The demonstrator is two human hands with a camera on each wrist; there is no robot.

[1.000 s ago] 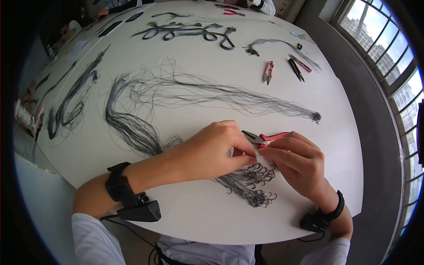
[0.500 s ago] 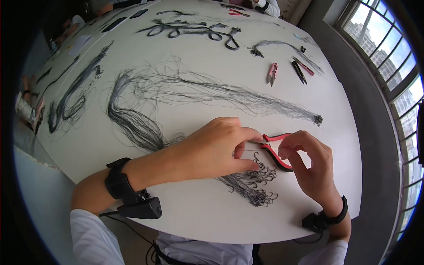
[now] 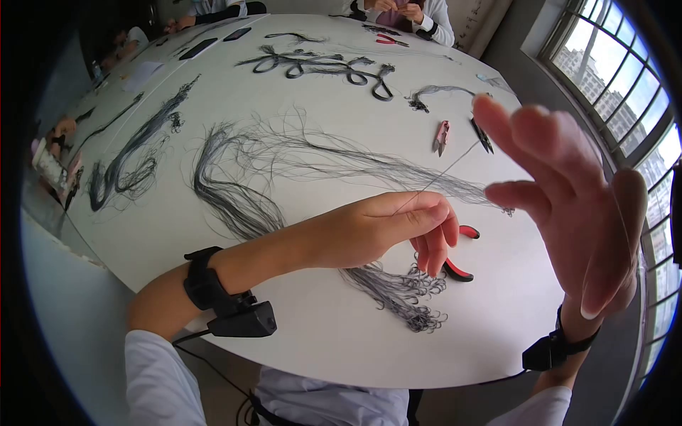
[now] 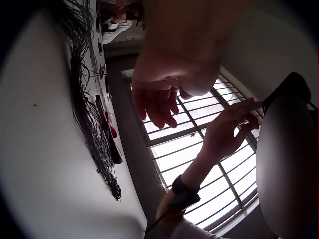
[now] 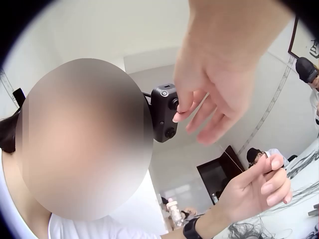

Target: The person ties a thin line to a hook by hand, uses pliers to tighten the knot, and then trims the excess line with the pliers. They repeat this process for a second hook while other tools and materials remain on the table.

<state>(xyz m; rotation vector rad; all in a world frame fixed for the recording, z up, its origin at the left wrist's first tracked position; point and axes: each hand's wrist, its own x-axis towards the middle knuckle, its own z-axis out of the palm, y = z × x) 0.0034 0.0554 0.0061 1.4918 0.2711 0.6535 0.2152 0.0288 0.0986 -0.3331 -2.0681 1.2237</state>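
Observation:
In the head view my left hand [image 3: 408, 227] pinches a thin grey strand [image 3: 455, 164] between thumb and index finger, its other fingers bent loosely downward. The strand slants up toward my right hand [image 3: 568, 177], raised close to the head camera with fingers apart and slightly bent. A fine line also crosses the right palm. In the right wrist view the right hand's fingertips are beside the head camera [image 5: 164, 113]. Beneath the left hand lie red-and-black-handled pliers [image 3: 459, 272], their jaws hidden. A bundle of dark strands with curled ends [image 3: 405, 291] is on the table just below.
A long tangled bundle of strands [image 3: 234, 199] spreads across the white table [image 3: 341, 334]. Pink snips [image 3: 442, 137] and a black-handled tool [image 3: 482, 135] are at the right. Looped black bundles [image 3: 320, 67] lie farther back. Another person [image 3: 426, 18] sits across the table.
My right hand has moved from beside the left hand up toward the head camera, its fingers spreading. The strand now stretches up rightward. My left hand has turned and its thumb and finger have closed together.

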